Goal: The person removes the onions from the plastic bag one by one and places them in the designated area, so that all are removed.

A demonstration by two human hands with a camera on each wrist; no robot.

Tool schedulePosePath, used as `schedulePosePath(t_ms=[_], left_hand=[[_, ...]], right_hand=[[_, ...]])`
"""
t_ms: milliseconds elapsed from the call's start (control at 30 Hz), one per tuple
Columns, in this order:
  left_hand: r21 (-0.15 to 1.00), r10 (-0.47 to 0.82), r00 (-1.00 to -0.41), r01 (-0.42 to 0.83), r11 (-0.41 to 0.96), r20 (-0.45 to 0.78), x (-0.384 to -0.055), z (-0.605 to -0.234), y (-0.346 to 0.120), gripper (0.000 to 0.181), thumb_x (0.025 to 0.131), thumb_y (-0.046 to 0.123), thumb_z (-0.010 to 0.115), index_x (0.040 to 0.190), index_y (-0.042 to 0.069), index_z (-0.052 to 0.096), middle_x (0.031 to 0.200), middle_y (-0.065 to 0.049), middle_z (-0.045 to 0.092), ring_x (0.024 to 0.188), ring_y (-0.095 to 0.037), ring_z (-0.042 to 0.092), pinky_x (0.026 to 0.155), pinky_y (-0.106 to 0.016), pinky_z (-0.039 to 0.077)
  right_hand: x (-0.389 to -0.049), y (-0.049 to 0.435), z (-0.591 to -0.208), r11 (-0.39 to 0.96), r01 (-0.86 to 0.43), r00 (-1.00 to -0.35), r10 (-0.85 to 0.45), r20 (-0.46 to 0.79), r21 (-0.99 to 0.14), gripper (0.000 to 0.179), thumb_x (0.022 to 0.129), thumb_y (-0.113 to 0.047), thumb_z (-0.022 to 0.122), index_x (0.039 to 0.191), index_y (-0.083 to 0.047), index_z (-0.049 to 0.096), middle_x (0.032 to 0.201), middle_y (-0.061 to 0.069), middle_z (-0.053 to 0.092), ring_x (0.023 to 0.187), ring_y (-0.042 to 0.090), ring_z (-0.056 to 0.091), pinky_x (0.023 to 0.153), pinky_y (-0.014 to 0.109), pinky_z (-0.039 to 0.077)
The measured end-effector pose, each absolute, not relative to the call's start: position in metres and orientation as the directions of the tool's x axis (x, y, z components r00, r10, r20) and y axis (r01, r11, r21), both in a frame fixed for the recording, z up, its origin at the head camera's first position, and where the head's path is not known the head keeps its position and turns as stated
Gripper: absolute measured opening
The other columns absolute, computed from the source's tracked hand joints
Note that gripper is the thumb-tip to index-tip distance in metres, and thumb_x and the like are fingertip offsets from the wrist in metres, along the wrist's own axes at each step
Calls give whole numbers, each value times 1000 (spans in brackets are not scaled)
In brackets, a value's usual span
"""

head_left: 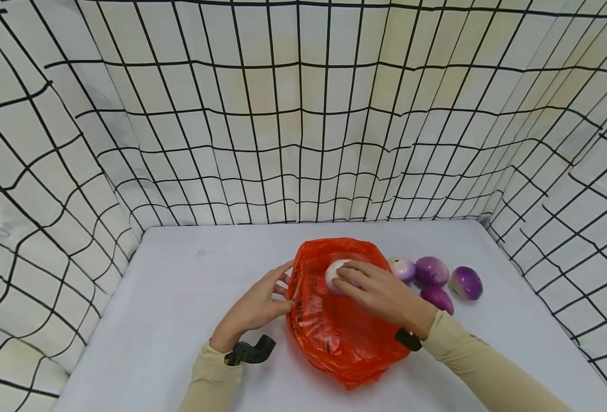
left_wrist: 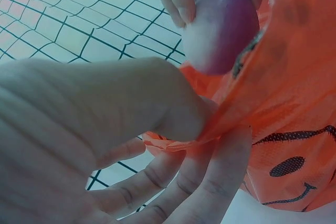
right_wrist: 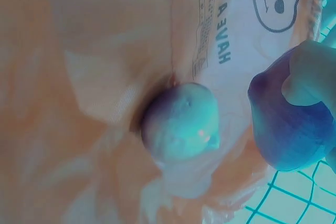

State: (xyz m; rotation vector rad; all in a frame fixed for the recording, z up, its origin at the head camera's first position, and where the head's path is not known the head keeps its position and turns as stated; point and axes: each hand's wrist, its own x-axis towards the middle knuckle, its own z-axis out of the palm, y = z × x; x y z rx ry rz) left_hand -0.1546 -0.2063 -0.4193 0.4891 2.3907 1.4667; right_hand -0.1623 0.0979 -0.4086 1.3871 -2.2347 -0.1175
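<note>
A red plastic bag (head_left: 329, 326) with black print stands with its mouth open on the table. My left hand (head_left: 256, 304) pinches the bag's left rim between thumb and fingers, as the left wrist view shows close up. Over the bag's mouth, my right hand (head_left: 381, 290) grips a purple-and-white onion (left_wrist: 220, 30) by its sides. In the right wrist view that held onion is at the right, while another onion (right_wrist: 181, 123) lies inside the bag against the plastic.
Several loose onions, among them a purple one (head_left: 466, 283) and a paler one (head_left: 401, 268), lie to the right of the bag. A white table (head_left: 195, 286) carries everything. Black netting (head_left: 303, 114) over pale walls rises at the back and both sides.
</note>
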Motion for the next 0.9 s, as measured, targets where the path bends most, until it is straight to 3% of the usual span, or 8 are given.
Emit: schedulePosePath(t_ms=[300, 767, 900], left_hand=[[894, 438, -897, 148, 423, -59, -156, -420, -206, 83, 89, 7, 69, 163, 16, 32, 132, -18, 54, 109, -23, 64, 78, -31, 62], [891, 438, -896, 147, 430, -64, -156, -421, -205, 83, 90, 7, 69, 163, 14, 31, 134, -18, 53, 109, -23, 63, 79, -32, 62], [882, 425, -902, 141, 450, -73, -156, -420, -204, 83, 90, 7, 70, 163, 15, 31, 135, -18, 53, 109, -23, 63, 79, -32, 60]], right_hand=[[-157, 119, -404, 499, -799, -355, -841, 408, 335, 64, 75, -11, 90, 135, -10, 66, 129, 7, 71, 125, 28, 65, 99, 43, 60], [-152, 161, -403, 594, -782, -442, -743, 502, 191, 63, 72, -7, 85, 132, -9, 67, 129, 11, 68, 121, 29, 63, 88, 41, 64], [-149, 175, -403, 640, -757, -493, -693, 526, 133, 64, 71, -7, 87, 132, -8, 67, 129, 11, 68, 121, 28, 63, 88, 45, 63]])
